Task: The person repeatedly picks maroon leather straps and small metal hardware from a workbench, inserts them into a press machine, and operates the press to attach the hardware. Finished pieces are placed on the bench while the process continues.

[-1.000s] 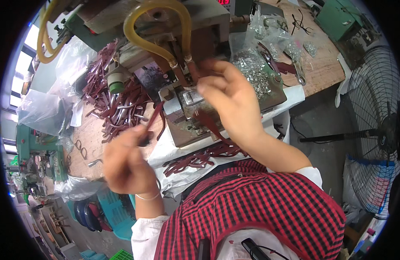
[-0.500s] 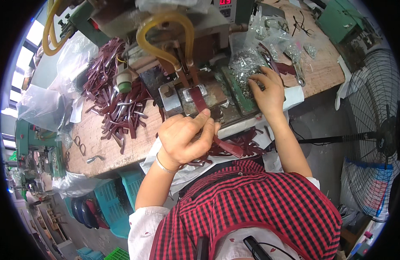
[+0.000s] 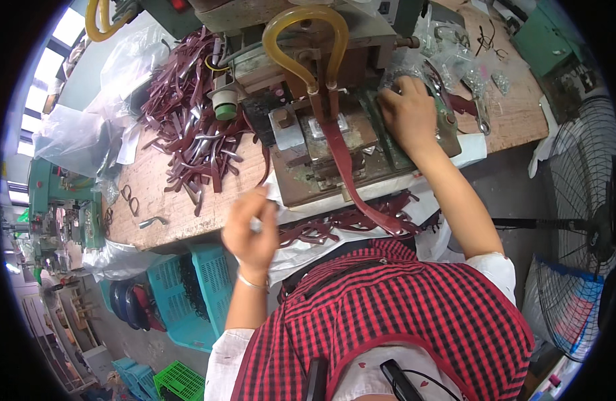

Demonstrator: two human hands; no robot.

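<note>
A dark red eyeglass temple (image 3: 346, 170) has one end under the press head, and its wider curved end hangs toward me over the front edge. My left hand (image 3: 250, 230) is off it, left of the press base, with fingers bent and smeared by motion; a small silvery spot shows among them, too blurred to name. My right hand (image 3: 411, 117) reaches over the green side of the press, its fingers curled down at the small shiny metal parts (image 3: 405, 65). Whatever its fingertips hold is hidden. The press (image 3: 308, 144) carries a metal block with a bolt.
A heap of dark red temples (image 3: 188, 127) covers the table's left, and more temples (image 3: 321, 227) lie on white cloth before me. Yellow hoses (image 3: 308, 20) loop above the press. Plastic bags (image 3: 455, 63) lie at the back right. A fan (image 3: 575, 214) stands right; teal crates (image 3: 188, 287) sit below left.
My left hand has let go of the temple and moved left and down. The temple stays under the press head. My right hand remains by the small metal parts, its fingers now more curled.
</note>
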